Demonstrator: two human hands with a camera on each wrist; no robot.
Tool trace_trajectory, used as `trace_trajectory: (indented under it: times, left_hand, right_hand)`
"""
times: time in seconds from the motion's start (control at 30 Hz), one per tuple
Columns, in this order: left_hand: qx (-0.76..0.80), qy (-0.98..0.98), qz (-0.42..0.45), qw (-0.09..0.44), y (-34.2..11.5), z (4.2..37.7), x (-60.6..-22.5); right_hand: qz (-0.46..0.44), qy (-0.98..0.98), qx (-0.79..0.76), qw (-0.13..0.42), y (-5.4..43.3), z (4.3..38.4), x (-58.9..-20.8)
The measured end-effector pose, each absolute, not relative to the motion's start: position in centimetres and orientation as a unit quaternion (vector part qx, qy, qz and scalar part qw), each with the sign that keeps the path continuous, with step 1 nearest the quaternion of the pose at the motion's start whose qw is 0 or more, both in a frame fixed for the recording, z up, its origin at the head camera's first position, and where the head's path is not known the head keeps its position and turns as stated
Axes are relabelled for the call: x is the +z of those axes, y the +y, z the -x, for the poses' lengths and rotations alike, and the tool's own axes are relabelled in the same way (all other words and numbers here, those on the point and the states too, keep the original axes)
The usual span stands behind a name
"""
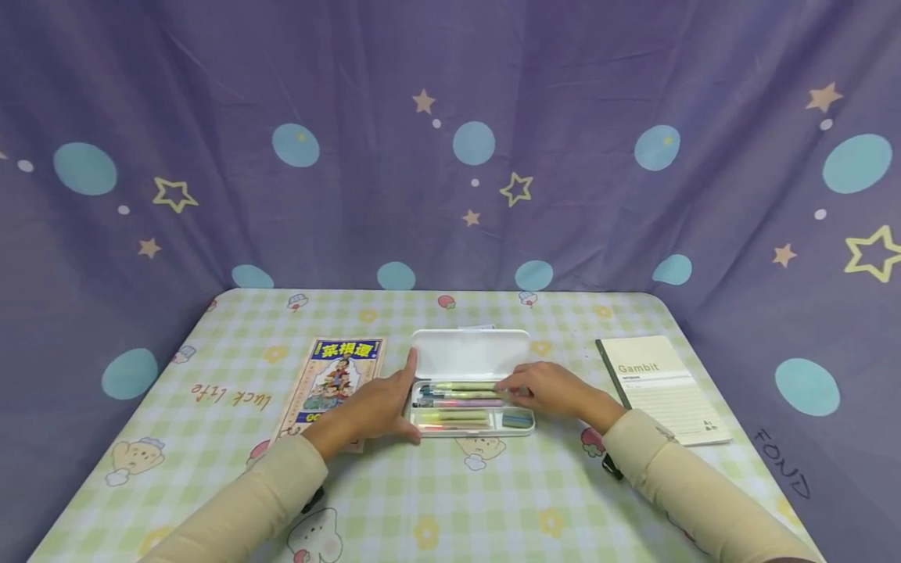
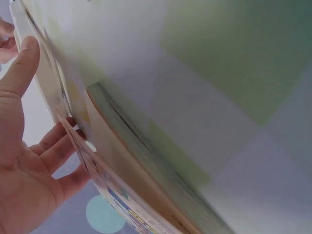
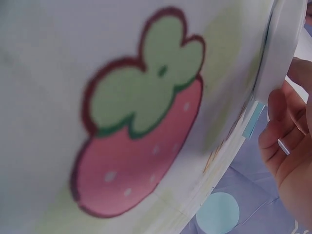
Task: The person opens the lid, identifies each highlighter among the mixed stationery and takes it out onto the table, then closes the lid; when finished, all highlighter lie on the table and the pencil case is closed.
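Note:
A white pencil case [image 1: 472, 432] lies open on the table, its lid [image 1: 470, 356] tipped back. Several slim pens [image 1: 456, 417] fill its tray, with a small blue-grey block [image 1: 517, 421] at the front right. My left hand [image 1: 376, 405] braces the case's left end, thumb at the front corner and forefinger stretched up by the lid. In the left wrist view its thumb [image 2: 22, 68] lies along the case wall. My right hand [image 1: 545, 387] reaches over the right end, curled fingertips pinching the right end of a pen [image 1: 464, 386] at the back. The right wrist view hides those fingertips behind the case wall [image 3: 282, 44].
An illustrated booklet [image 1: 341, 387] with a blue title lies left of the case, partly under my left wrist. On the right, a cream notebook [image 1: 662, 391] with a dark spine lies beyond my right forearm. A purple curtain [image 1: 450, 234] stands along the table's back edge.

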State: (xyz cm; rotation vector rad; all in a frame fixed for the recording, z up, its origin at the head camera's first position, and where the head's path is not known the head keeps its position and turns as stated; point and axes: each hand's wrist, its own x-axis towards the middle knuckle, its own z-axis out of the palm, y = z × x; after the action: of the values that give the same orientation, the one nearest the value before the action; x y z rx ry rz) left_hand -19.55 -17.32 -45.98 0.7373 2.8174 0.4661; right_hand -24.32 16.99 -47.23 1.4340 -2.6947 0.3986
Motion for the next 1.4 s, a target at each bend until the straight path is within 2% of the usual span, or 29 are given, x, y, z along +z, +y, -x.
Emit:
trace_trajectory:
  times: [0.23,0.7,1.13,1.4]
  left_hand:
    - [0.158,0.953,-0.239,0.101,-17.2,19.4,-45.7]
    - [0.166,0.951,-0.242,0.099,-17.1,19.6,-45.9]
    - [0.175,0.950,-0.239,0.101,-17.2,19.5,-45.9]
    - [0.175,0.950,-0.238,0.101,-17.3,19.4,-45.9]
  right_hand:
    - [-0.462,-0.878,0.121,0.022,16.8,24.4,-47.3]
    - [-0.482,-0.868,0.111,0.050,16.7,24.4,-46.8]
    - [-0.478,-0.862,0.157,0.064,18.3,24.6,-47.1]
    - [-0.447,-0.875,0.178,0.051,19.7,24.3,-46.2]
